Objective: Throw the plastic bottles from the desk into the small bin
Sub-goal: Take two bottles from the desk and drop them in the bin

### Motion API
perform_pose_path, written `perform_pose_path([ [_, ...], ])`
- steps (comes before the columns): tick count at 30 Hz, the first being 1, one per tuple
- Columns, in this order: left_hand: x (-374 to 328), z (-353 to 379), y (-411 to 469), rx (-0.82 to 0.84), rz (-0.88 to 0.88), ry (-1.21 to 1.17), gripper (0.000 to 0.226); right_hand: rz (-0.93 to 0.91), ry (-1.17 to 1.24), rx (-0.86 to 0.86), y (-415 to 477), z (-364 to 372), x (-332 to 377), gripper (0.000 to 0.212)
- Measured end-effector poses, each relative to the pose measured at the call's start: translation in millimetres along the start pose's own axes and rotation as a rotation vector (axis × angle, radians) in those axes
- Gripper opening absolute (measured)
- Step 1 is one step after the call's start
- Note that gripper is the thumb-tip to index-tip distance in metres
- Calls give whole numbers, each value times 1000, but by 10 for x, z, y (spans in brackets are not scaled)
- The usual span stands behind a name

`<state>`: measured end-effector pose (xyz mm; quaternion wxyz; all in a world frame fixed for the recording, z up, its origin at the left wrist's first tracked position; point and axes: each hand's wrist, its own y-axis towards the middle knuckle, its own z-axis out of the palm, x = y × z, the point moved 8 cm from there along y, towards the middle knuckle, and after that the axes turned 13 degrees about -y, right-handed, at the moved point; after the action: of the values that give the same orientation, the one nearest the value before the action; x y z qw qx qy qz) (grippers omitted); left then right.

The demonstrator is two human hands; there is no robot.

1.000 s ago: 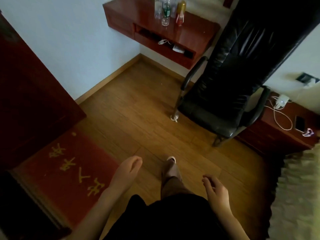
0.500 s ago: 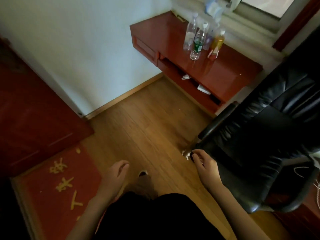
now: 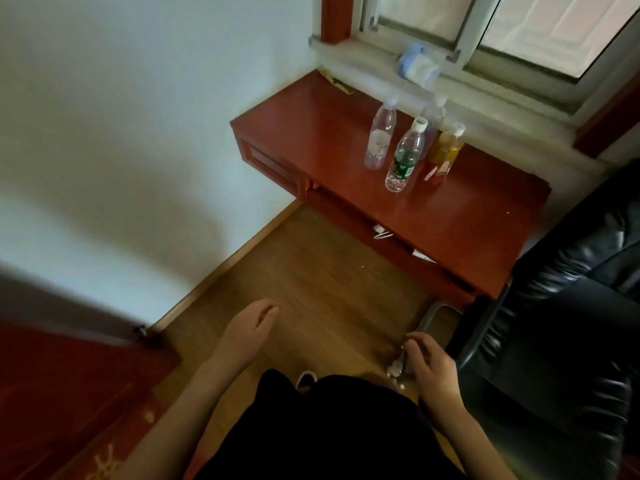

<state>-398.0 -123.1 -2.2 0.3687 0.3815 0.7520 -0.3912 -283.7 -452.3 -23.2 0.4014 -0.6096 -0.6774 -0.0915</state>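
Four plastic bottles (image 3: 408,147) stand upright in a tight cluster on the red desk (image 3: 467,220) below the window (image 3: 554,26). A clear bottle (image 3: 379,140) is on the left, a green-labelled bottle (image 3: 401,164) is nearest, an orange drink bottle (image 3: 445,154) is on the right, and a fourth bottle (image 3: 434,116) stands behind them by the sill. The person's left hand (image 3: 249,330) hangs over the wooden floor (image 3: 311,265), fingers relaxed and empty. The right hand (image 3: 429,367) hovers beside the black chair (image 3: 571,323), fingers loosely curled, holding nothing. Both hands are well apart from the bottles.
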Motion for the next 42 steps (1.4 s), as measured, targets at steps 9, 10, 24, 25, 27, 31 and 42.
perform_pose_path([
  [9,-447,207,1688,172,56,61,22,141,11,-106,1144,-145,289,14],
  [10,-468,256,1849,175,49,55,20,140,7,-105,1340,-151,332,15],
  [24,-1602,123,4027,182,132,19,27,33,33,-238,3541,-941,1428,44],
  [25,-1663,137,4164,198,128,16,30,51,37,-261,3605,-947,1423,51],
  [27,-1773,195,4430,239,121,33,39,87,49,-286,3723,-910,1410,69],
  [31,-1923,462,4879,406,182,91,72,169,132,-301,3922,-745,1372,87],
  [42,-2231,1041,5543,712,251,82,64,328,306,-454,4060,-559,1520,62],
])
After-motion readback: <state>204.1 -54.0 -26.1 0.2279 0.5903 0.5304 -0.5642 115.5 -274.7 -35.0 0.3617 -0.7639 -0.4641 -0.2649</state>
